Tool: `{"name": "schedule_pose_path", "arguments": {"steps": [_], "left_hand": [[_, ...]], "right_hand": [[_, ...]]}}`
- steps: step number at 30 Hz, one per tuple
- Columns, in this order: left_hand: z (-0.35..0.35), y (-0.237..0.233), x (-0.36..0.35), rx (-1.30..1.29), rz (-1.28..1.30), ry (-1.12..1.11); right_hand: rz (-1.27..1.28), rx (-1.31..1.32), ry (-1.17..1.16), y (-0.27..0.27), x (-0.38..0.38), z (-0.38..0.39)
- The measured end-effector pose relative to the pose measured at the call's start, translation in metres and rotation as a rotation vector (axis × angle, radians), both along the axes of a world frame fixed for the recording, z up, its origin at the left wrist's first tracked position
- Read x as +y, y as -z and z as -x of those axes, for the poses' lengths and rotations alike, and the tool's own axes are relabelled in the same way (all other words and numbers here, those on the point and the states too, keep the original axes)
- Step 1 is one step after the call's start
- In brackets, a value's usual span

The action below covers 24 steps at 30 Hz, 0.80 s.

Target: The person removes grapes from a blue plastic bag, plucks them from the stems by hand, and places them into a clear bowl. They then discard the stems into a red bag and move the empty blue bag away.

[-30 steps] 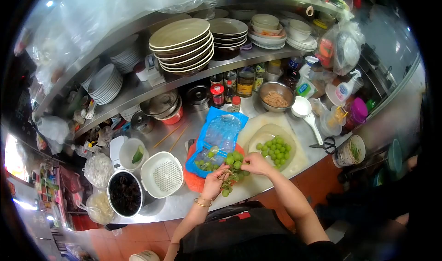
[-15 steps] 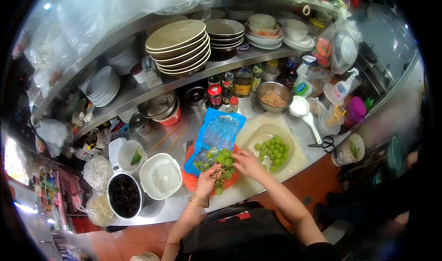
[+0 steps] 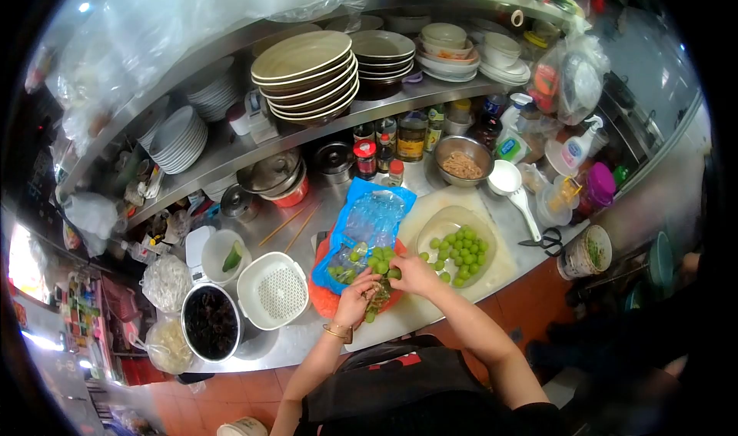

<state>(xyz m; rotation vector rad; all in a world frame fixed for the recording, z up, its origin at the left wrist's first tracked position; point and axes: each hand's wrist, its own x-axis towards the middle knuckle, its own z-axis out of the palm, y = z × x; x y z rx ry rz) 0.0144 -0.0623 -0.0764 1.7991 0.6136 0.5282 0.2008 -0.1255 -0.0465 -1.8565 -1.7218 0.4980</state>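
A bunch of green grapes (image 3: 380, 261) hangs in front of me over a red plastic bag (image 3: 324, 301). My left hand (image 3: 354, 301) is closed round its brown stems. The fingers of my right hand (image 3: 414, 275) are pinched on a grape at the bunch's right side. Under and behind the bunch lies a blue bag (image 3: 373, 217) with a clear lining and a few grapes inside. To the right, loose green grapes (image 3: 466, 253) lie in a clear bowl (image 3: 436, 228) on a pale cutting board (image 3: 415, 222).
A white strainer basket (image 3: 273, 294), a pot of dark food (image 3: 211, 323) and a pair of chopsticks are on the left. A metal bowl of meat (image 3: 463, 162), a white ladle (image 3: 525, 213) and scissors (image 3: 544, 241) are on the right. Stacked dishes (image 3: 304, 71) line the shelf.
My right hand has closed in on a grape at the bunch's right side. The whole view has shifted slightly to the right.
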Motion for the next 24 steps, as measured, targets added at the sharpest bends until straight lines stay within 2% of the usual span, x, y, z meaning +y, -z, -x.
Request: {"name": "schedule_pose_path", "arguments": {"steps": [4,10,13,16,22,24], "left_hand": [[-0.002,-0.006,0.005,0.041,-0.079,0.110],[-0.007,-0.010,0.011,0.045,-0.144,0.192],[-0.008,-0.009,0.014,0.036,-0.210,0.180],[-0.008,-0.009,0.014,0.040,-0.284,0.169],[-0.008,-0.006,0.012,0.110,-0.455,0.204],[0.002,0.004,0.015,0.149,-0.491,0.188]], "right_hand": [[0.128,0.040,-0.085,-0.004,0.003,-0.013],[0.242,0.016,-0.097,-0.013,0.002,-0.022],[-0.040,0.047,-0.030,0.003,-0.004,-0.018],[-0.086,0.183,0.016,0.014,-0.006,-0.016],[-0.171,0.224,0.047,0.022,-0.009,-0.014],[-0.092,0.284,0.216,0.018,-0.014,-0.033]]}}
